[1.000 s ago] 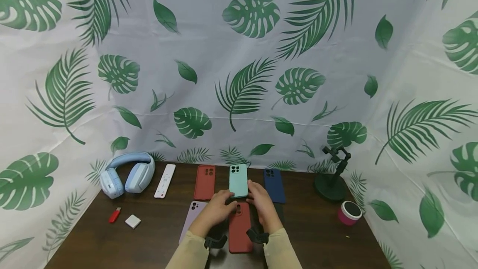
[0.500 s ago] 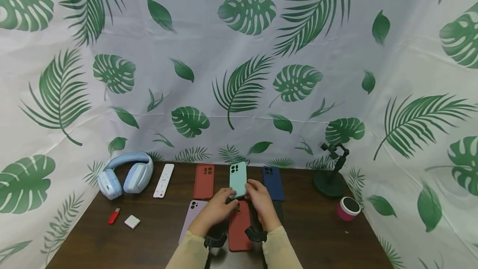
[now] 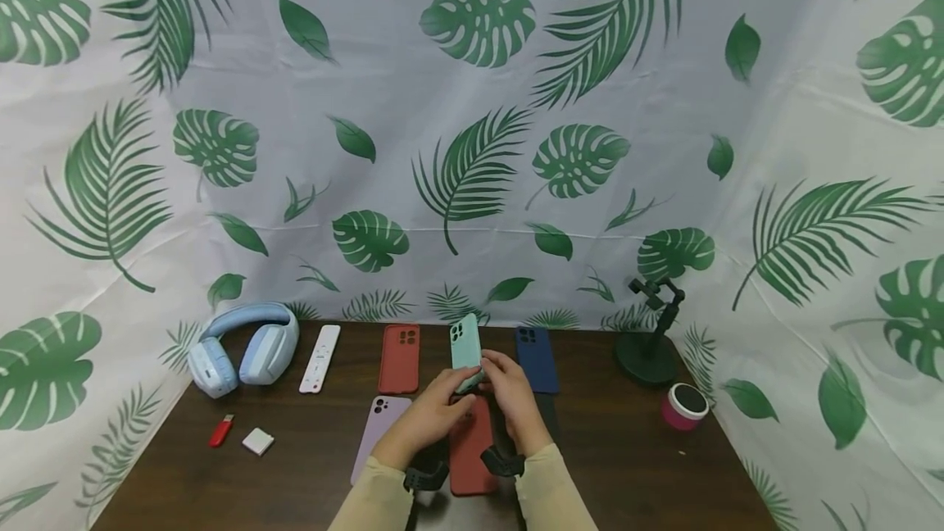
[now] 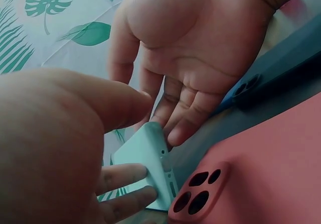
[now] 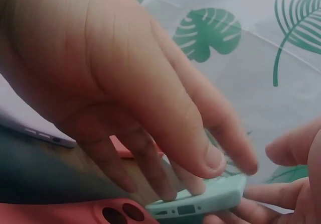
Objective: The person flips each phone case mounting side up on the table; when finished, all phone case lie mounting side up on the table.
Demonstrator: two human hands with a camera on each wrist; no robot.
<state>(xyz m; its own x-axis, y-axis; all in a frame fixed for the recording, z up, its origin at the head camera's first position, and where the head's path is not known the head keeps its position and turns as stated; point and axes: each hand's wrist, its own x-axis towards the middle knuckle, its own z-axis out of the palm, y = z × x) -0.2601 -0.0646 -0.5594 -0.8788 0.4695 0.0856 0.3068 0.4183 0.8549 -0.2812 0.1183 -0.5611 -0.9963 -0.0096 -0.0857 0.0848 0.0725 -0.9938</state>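
Observation:
Both hands are at the lower end of a mint green phone case (image 3: 465,342), which tilts with its camera end up. My left hand (image 3: 428,416) holds its left side; in the left wrist view two fingertips lie on the case (image 4: 143,151). My right hand (image 3: 514,400) holds the right lower corner, its fingers partly hidden. In the right wrist view the port cutouts face the camera on the case's (image 5: 220,194) bottom edge. Below the hands lies a red phone case (image 3: 472,453). Whether a phone sits inside the mint case, I cannot tell.
Around the hands lie a second red case (image 3: 399,359), a lavender case (image 3: 378,433), a blue case (image 3: 537,359) and a dark case (image 3: 547,411). Headphones (image 3: 269,353), a remote (image 3: 320,359), a red USB stick (image 3: 220,431), a white square piece (image 3: 258,441), a black stand (image 3: 646,357) and a pink jar (image 3: 684,406) stand farther out.
The mint case has tilted up further and turned slightly, its camera end rising. Both hands have stayed at its lower end. The whole head view has shifted slightly.

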